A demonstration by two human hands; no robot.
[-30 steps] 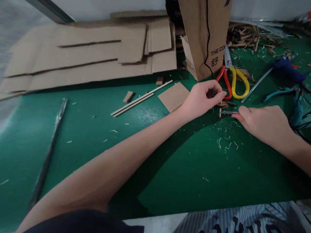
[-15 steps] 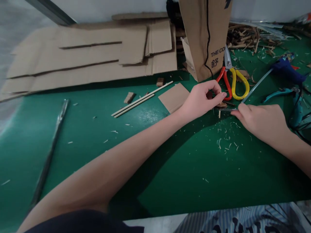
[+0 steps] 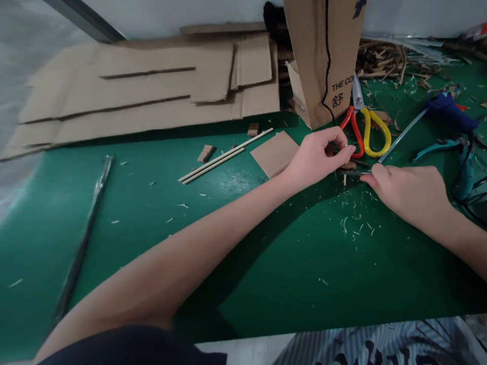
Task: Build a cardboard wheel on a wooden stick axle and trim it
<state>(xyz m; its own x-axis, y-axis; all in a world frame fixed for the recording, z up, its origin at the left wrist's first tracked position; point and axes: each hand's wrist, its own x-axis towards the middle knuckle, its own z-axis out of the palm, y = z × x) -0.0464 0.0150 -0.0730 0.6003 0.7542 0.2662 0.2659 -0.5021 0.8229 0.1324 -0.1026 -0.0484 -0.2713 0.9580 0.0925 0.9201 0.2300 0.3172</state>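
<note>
My left hand point(image 3: 318, 154) is closed in a pinch on a thin, pale wooden stick point(image 3: 345, 180), whose short lower end shows beneath the fingers. In my right hand point(image 3: 409, 190) is a knife with a thin, flat blade point(image 3: 355, 173); its handle is hidden by the fingers. The blade points left and lies against or very near the stick. Just behind the blade, partly covered by my left hand, is a small brown piece of wood point(image 3: 348, 165). Pale shavings point(image 3: 357, 228) lie scattered on the green table below both hands.
Behind my hands are red-and-yellow scissors point(image 3: 375, 132) and a brown paper bag point(image 3: 323, 66). Teal pliers point(image 3: 437, 148) and a blue glue gun point(image 3: 451, 111) lie right. Leftward are a cardboard square point(image 3: 276, 152), two thin sticks point(image 3: 216, 165), and cardboard sheets point(image 3: 144, 86).
The view has shifted slightly, so the table things appear a little farther right. Both hands keep nearly the same position and grip.
</note>
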